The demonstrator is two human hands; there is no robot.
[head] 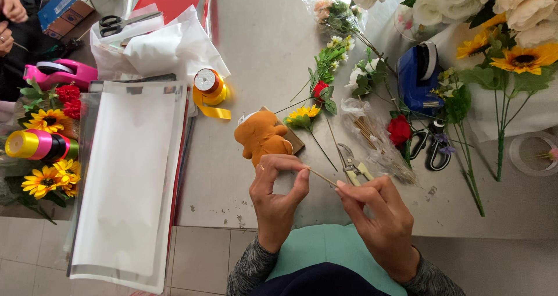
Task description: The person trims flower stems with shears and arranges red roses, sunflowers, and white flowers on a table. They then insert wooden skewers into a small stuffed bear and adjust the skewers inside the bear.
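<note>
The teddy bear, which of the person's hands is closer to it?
Left. The left hand sits just below the brown teddy bear, nearly touching it. The right hand is farther off, below and to its right.

Tan bear [261, 136], yellow ribbon [210, 95], perhaps pale stick [323, 178]

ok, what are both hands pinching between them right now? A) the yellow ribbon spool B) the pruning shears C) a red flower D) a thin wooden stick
D: the left hand and right hand each pinch an end of a thin wooden stick, while the pruning shears lie untouched on the table.
</note>
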